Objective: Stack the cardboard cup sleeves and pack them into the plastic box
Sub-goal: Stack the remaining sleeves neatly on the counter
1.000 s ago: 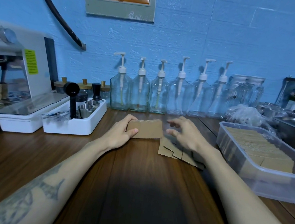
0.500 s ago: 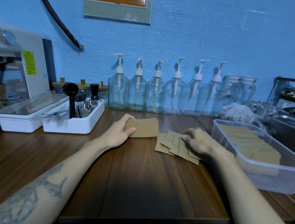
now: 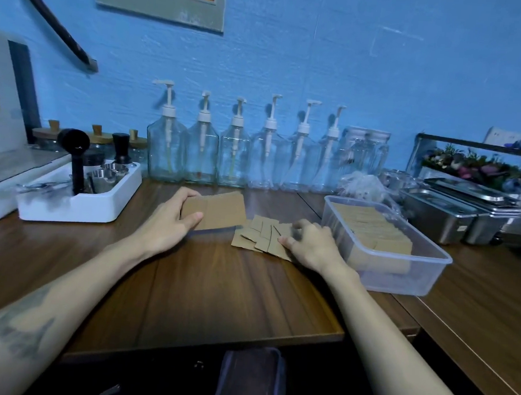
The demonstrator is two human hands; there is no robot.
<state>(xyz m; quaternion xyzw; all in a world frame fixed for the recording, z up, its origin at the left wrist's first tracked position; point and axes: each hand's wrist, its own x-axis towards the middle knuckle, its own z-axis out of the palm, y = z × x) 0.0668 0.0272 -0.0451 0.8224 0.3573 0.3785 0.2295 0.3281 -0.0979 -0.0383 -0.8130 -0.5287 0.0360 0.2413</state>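
Loose sleeves [image 3: 260, 239] lie fanned flat on the worktop [image 3: 214, 287], just left of the box [image 3: 428, 266]; probably light, thin, stiff enough w/ corrugation but bendable, likely to slide over each other, so best pinched at an edge & squared up. Right hand [image 3: 311, 245] rests on the fan's right side, fingers curled onto the top pieces. Left hand [image 3: 170, 221] grips a stack [image 3: 217, 209] by its left end, thumb in front. Box already holds rows of sleeves. Pump bottles [image 3: 234, 154] stand behind.
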